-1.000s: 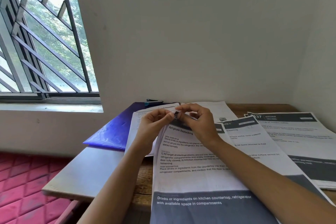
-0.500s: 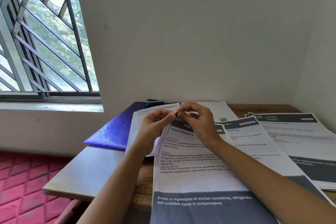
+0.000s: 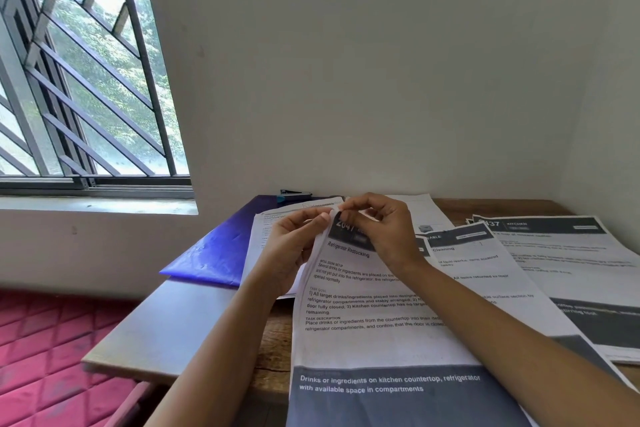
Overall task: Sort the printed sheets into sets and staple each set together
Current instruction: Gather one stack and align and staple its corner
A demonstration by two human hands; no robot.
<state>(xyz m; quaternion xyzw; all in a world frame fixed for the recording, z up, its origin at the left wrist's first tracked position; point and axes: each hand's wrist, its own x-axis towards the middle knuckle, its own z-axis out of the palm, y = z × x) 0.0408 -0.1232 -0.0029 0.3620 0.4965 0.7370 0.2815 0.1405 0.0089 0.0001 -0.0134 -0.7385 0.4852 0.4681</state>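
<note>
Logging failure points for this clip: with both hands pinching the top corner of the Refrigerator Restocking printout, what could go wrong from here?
1. The left hand and right hand pinch only the top corner of the white Refrigerator Restocking printed sheet; it could crease or tear there.
2. The small blue stapler lies apart by the wall; reaching for it may let the sheets slip askew.
3. Overlapping grey-banded Kitchen sheets lie close by; sets could get mixed.
</note>
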